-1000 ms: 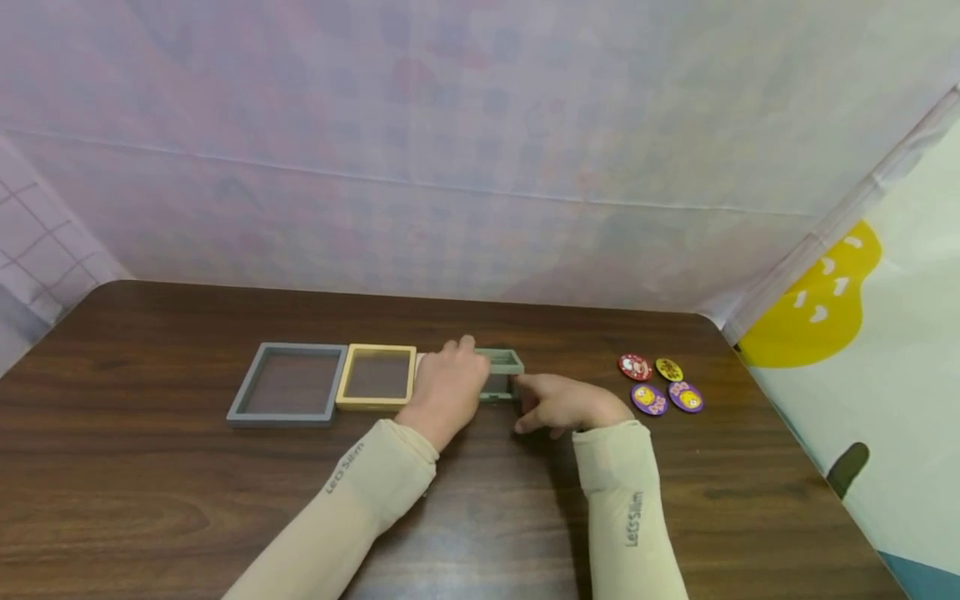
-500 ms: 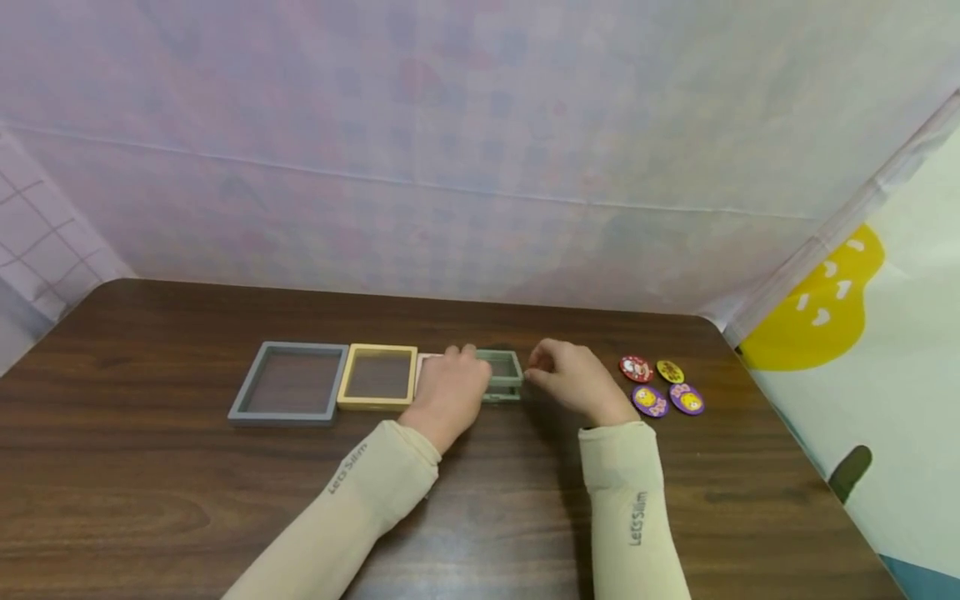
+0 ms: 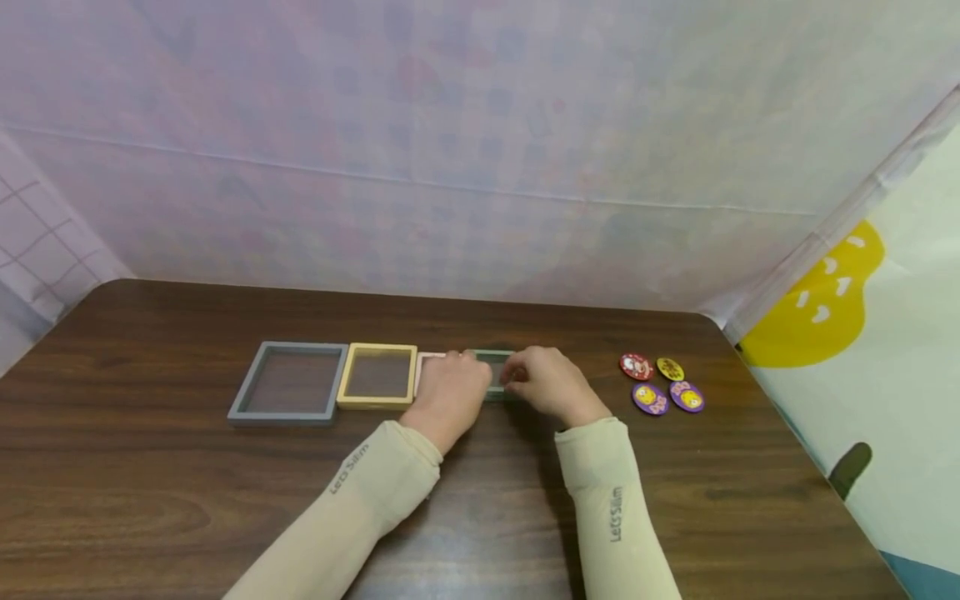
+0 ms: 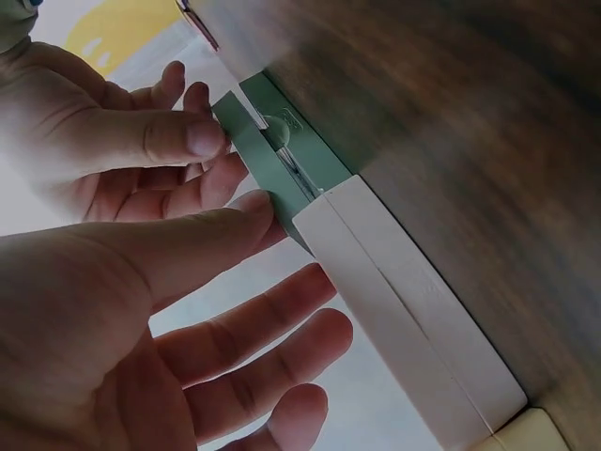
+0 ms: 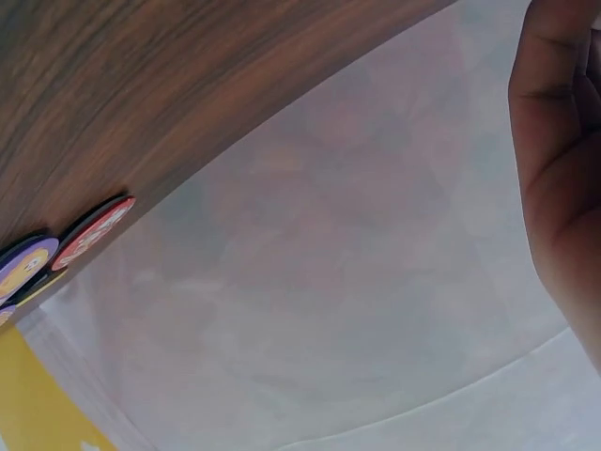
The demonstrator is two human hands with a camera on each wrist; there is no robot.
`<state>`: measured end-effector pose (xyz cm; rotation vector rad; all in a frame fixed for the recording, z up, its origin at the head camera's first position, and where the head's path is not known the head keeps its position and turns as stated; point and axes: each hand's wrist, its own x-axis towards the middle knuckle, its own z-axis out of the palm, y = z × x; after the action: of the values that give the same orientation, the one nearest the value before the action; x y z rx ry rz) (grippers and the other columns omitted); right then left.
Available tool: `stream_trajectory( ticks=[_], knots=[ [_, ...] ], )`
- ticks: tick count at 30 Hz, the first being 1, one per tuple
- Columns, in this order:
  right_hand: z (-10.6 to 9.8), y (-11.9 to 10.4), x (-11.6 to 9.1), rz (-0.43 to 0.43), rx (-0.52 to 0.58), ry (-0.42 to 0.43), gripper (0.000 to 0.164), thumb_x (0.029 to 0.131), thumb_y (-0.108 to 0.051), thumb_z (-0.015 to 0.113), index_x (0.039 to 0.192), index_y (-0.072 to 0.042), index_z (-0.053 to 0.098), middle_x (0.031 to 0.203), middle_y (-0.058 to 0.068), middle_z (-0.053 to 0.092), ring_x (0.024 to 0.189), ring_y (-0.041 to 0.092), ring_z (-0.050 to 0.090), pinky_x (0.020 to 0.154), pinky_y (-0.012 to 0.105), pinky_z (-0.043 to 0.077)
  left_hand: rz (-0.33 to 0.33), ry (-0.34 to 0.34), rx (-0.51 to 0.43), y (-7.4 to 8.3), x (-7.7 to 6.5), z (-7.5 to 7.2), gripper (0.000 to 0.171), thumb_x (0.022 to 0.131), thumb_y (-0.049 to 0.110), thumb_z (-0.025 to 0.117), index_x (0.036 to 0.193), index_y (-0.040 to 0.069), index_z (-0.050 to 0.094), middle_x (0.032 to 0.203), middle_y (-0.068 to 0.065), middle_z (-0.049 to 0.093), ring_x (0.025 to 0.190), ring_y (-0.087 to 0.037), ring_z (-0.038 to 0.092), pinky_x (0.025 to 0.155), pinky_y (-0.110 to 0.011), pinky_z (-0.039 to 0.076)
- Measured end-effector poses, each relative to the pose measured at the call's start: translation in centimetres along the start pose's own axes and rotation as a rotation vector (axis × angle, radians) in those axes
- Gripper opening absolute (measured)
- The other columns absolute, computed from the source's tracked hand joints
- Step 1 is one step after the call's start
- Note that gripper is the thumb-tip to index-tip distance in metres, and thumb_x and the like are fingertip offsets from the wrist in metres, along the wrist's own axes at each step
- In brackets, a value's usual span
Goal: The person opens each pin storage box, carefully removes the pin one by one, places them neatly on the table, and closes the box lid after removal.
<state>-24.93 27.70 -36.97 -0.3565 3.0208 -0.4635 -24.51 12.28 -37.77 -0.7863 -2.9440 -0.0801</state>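
Note:
A green square frame (image 3: 491, 355) with clear film lies between my hands, its lid (image 4: 268, 167) and base (image 4: 315, 146) slightly apart in the left wrist view. My left hand (image 3: 452, 390) pinches the lid near its left end, thumb on the outer face. At the other end, my right hand (image 3: 549, 382) holds the same lid between thumb and curled fingers. Against the green frame stands a pale pink frame (image 4: 404, 305), mostly covered by my left hand in the head view. The right wrist view catches only part of my right hand (image 5: 563, 160).
Left of the pink frame, a yellow frame (image 3: 373, 404) and a larger grey-blue frame (image 3: 279, 419) continue the row. Several round cartoon badges, including a red badge (image 3: 636, 367) and a purple badge (image 3: 649, 399), lie to the right. A fabric backdrop (image 3: 450, 242) rises behind the table.
The green frame's lid has come down from a raised tilt toward its base. My right hand rose, then moved left onto the lid. My left hand stays nearly in place.

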Motion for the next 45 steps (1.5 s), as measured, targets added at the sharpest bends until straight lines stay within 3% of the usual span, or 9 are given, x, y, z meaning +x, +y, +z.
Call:
stream_trajectory(
  ticks=[12, 19, 23, 29, 38, 45],
  knots=[
    [0.3, -0.1, 0.4, 0.023, 0.019, -0.031, 0.008, 0.085, -0.014, 0.068, 0.083, -0.02, 0.073, 0.092, -0.002, 0.072, 0.084, 0.015, 0.064, 0.074, 0.034, 0.051, 0.0, 0.041, -0.008, -0.2, 0.0, 0.2, 0.018, 0.091, 0.009, 0.058, 0.089, 0.016, 0.075, 0.096, -0.008, 0.068, 0.083, -0.025, 0.065, 0.061, -0.041, 0.054],
    [0.0, -0.3, 0.4, 0.044, 0.014, -0.049, 0.009, 0.086, -0.013, 0.067, 0.083, -0.021, 0.073, 0.093, -0.002, 0.072, 0.085, 0.015, 0.064, 0.075, 0.035, 0.05, 0.022, -0.011, -0.023, -0.4, 0.0, -0.4, 0.017, 0.091, 0.008, 0.058, 0.092, 0.017, 0.074, 0.099, -0.008, 0.068, 0.085, -0.025, 0.066, 0.064, -0.042, 0.055],
    [-0.1, -0.5, 0.3, 0.036, 0.013, -0.049, 0.011, 0.085, -0.012, 0.067, 0.084, -0.02, 0.073, 0.092, -0.002, 0.071, 0.082, 0.014, 0.063, 0.074, 0.034, 0.05, 0.023, -0.045, -0.051, -0.9, -0.1, -0.9, 0.01, 0.09, 0.013, 0.063, 0.085, 0.015, 0.072, 0.089, -0.005, 0.07, 0.074, -0.021, 0.066, 0.06, -0.041, 0.054],
    [0.1, -0.8, 0.2, 0.009, 0.008, -0.061, 0.012, 0.085, -0.01, 0.066, 0.083, -0.019, 0.073, 0.088, -0.003, 0.071, 0.08, 0.012, 0.062, 0.074, 0.032, 0.05, 0.05, -0.042, -0.067, -1.6, -0.4, -1.3, 0.019, 0.089, 0.013, 0.063, 0.07, 0.014, 0.064, 0.069, -0.003, 0.066, 0.057, -0.014, 0.056, 0.051, -0.036, 0.048],
    [0.3, -0.5, 0.2, -0.023, -0.004, -0.038, 0.011, 0.084, -0.008, 0.067, 0.083, -0.018, 0.073, 0.086, -0.003, 0.072, 0.082, 0.012, 0.064, 0.075, 0.032, 0.051, 0.101, 0.027, -0.098, -1.4, -0.7, -1.0, 0.016, 0.078, 0.025, 0.077, 0.076, 0.012, 0.068, 0.077, -0.005, 0.07, 0.068, -0.02, 0.065, 0.057, -0.039, 0.053],
    [0.3, -0.6, 0.2, -0.044, -0.005, -0.04, 0.012, 0.084, -0.008, 0.067, 0.085, -0.018, 0.074, 0.089, -0.002, 0.073, 0.087, 0.015, 0.067, 0.079, 0.034, 0.052, 0.108, 0.017, -0.092, -1.2, -0.8, -1.0, 0.02, 0.075, 0.028, 0.08, 0.077, 0.012, 0.068, 0.075, -0.004, 0.07, 0.067, -0.018, 0.065, 0.056, -0.038, 0.052]
  ],
)
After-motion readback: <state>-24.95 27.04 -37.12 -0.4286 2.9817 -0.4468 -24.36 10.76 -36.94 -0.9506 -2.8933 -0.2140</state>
